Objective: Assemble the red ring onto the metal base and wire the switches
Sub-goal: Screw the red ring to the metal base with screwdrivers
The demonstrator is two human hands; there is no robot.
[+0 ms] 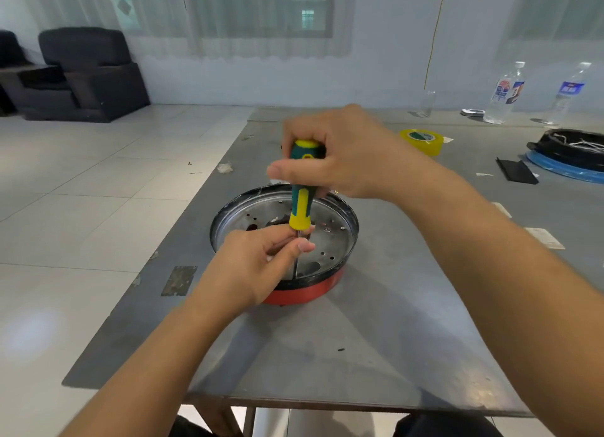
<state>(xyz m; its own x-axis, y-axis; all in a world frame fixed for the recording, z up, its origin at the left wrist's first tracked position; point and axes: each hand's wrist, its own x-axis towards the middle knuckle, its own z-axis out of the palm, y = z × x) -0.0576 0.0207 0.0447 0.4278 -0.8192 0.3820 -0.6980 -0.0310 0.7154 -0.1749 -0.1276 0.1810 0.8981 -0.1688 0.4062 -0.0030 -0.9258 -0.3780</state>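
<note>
Red ring [304, 293] sits under perforated metal base [330, 240], black-rimmed, flat, near desk's [359, 355] left edge.

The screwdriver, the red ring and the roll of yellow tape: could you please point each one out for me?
screwdriver [301, 204]: head view, on its green-and-yellow handle.
red ring [304, 292]: head view, on its near outer wall.
roll of yellow tape [422, 141]: head view, on its side.

Bright daylight from far curtained windows [261, 15]; soft arm shadows on my grey metal table [376, 338]; edges bowed, slightly soft.

Bottle labels [506, 91] too blurred; no text readable.
</note>
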